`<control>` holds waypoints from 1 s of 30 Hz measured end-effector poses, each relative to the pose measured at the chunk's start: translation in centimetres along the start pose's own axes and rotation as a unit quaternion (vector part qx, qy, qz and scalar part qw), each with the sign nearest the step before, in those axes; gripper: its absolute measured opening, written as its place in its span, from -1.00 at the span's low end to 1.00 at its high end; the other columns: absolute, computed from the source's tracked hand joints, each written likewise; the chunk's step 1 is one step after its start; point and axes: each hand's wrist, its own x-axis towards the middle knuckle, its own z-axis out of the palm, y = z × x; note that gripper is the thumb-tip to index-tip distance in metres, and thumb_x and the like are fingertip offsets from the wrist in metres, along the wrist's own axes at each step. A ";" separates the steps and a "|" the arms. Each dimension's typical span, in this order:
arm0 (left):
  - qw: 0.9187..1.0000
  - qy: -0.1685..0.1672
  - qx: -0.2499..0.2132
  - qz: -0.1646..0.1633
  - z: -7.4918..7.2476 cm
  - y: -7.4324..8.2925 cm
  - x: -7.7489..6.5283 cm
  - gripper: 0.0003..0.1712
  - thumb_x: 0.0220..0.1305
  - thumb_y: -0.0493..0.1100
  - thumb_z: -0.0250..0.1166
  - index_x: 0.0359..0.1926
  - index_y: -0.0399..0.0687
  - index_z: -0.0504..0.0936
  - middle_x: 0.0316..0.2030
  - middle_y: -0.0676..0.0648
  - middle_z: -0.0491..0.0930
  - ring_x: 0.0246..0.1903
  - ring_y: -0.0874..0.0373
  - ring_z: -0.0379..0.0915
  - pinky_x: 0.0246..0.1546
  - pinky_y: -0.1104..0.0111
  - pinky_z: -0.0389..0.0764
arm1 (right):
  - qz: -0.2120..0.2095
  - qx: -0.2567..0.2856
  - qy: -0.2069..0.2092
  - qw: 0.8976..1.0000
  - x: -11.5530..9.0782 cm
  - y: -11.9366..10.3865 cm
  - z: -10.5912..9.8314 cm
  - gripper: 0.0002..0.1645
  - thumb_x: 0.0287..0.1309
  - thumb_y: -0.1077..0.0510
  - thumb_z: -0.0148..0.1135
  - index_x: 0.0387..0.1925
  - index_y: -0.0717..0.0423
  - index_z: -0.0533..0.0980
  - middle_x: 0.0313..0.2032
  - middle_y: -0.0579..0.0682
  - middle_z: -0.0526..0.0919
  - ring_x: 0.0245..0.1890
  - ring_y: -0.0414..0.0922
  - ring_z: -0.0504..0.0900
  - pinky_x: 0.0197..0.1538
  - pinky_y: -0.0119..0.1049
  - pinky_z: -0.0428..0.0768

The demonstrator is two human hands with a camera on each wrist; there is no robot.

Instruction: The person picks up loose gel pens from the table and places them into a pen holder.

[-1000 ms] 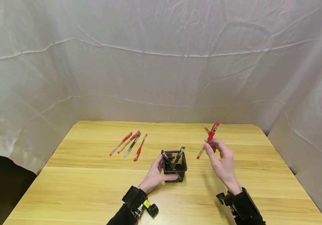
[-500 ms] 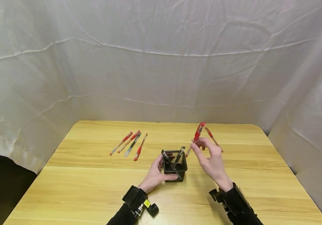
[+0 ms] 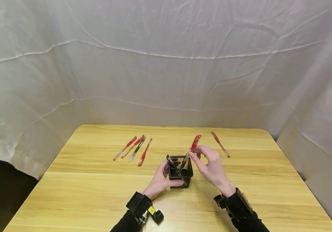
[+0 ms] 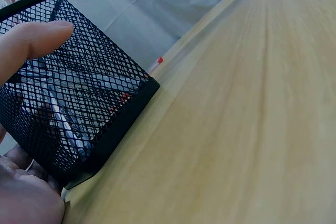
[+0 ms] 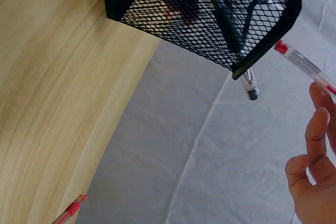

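In the head view my left hand (image 3: 158, 183) holds a black mesh pen holder (image 3: 191, 175) around its side, thumb across the front. The holder stands upright on the table, with a black pen (image 3: 172, 163) and another black pen (image 3: 185, 160) leaning inside. My right hand (image 3: 212, 167) pinches a red pen (image 3: 195, 142), cap end up, at the holder's back right corner. In the right wrist view the lower tip of that red pen (image 5: 304, 62) is just past the holder's rim (image 5: 268, 48), apart from it. The left wrist view shows my left thumb (image 4: 37, 43) against the mesh.
Left on the wooden table (image 3: 96, 193) lie several pens: red pens, including one red pen (image 3: 143, 157), and a dark pen with a clear cap (image 3: 137, 149). At the back right lies a single red pen (image 3: 220, 144). A pale cloth (image 3: 166, 80) hangs behind the table.
My right hand has moved left with the red pen, bringing it from the right side over to the holder and lowering it a little. My left hand and the holder have stayed in place.
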 end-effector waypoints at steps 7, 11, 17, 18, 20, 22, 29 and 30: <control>1.000 0.003 -0.001 -0.003 0.0 0.0 0.0 -0.01 -0.05 -0.27 0.60 0.41 -0.14 0.33 0.31 -0.10 0.50 0.39 0.01 0.31 0.57 0.03 0.03 | 0.014 -0.043 -0.043 0.998 -0.4 0.0 0.1 -0.74 -0.01 0.40 0.44 -0.22 0.20 0.63 -0.36 0.03 0.76 -0.41 -0.24 0.57 -0.23 -0.34 0.57; 1.000 0.002 -0.001 -0.003 0.0 0.0 0.0 -0.02 -0.05 -0.26 0.60 0.41 -0.13 0.33 0.31 -0.09 0.51 0.38 0.01 0.32 0.57 0.03 0.04 | 0.028 -0.072 -0.070 0.995 -0.6 -0.1 0.0 -0.74 0.03 0.32 0.46 -0.20 0.15 0.63 -0.38 -0.03 0.75 -0.45 -0.26 0.46 -0.25 -0.36 0.45; 1.000 0.000 0.003 -0.003 -0.1 -0.1 0.0 -0.04 -0.03 -0.25 0.59 0.40 -0.08 0.35 0.30 -0.10 0.51 0.37 0.02 0.33 0.57 -0.04 0.04 | 0.055 -0.102 -0.117 0.986 -0.9 -0.2 0.2 -0.84 0.08 0.22 0.47 -0.27 0.04 0.65 -0.42 -0.14 0.73 -0.53 -0.20 0.40 -0.29 -0.41 0.32; 1.000 0.001 0.005 -0.004 -0.2 -0.1 0.0 -0.04 -0.03 -0.25 0.60 0.40 -0.06 0.35 0.30 -0.10 0.51 0.37 0.02 0.33 0.57 -0.05 0.04 | 0.058 -0.105 -0.123 0.985 -0.9 -0.2 0.2 -0.85 0.08 0.21 0.47 -0.29 0.03 0.66 -0.43 -0.14 0.74 -0.53 -0.20 0.40 -0.30 -0.42 0.31; 1.000 0.002 0.005 -0.007 -0.1 -0.1 -0.1 -0.04 -0.03 -0.24 0.60 0.40 -0.03 0.35 0.30 -0.09 0.51 0.37 0.03 0.32 0.57 -0.06 0.03 | 0.064 -0.113 -0.133 0.983 -0.9 -0.2 0.3 -0.87 0.09 0.19 0.47 -0.30 0.02 0.66 -0.43 -0.16 0.73 -0.54 -0.20 0.40 -0.31 -0.43 0.30; 1.000 0.003 0.004 -0.011 -0.1 0.0 -0.1 -0.04 -0.03 -0.24 0.59 0.40 0.00 0.35 0.31 -0.08 0.50 0.39 0.04 0.31 0.58 -0.06 0.01 | 0.068 -0.114 -0.140 0.981 -0.9 -0.2 0.4 -0.88 0.08 0.17 0.48 -0.32 0.02 0.67 -0.43 -0.15 0.74 -0.54 -0.21 0.40 -0.31 -0.44 0.31; 1.000 0.004 -0.006 -0.018 0.0 0.0 -0.2 -0.05 -0.03 -0.26 0.59 0.40 0.00 0.36 0.31 -0.04 0.51 0.40 0.07 0.30 0.59 -0.01 -0.01 | 0.085 -0.125 -0.169 0.974 -0.9 -0.4 0.8 -0.86 0.04 0.14 0.52 -0.35 0.01 0.68 -0.43 -0.14 0.76 -0.54 -0.26 0.40 -0.26 -0.36 0.40; 1.000 0.005 -0.004 -0.015 0.0 0.0 -0.1 -0.06 -0.03 -0.26 0.59 0.39 0.00 0.36 0.30 -0.05 0.52 0.39 0.07 0.30 0.58 -0.02 0.00 | 0.088 -0.126 -0.173 0.973 -0.8 -0.4 0.9 -0.85 0.03 0.14 0.52 -0.35 0.00 0.68 -0.43 -0.14 0.76 -0.53 -0.26 0.41 -0.24 -0.34 0.43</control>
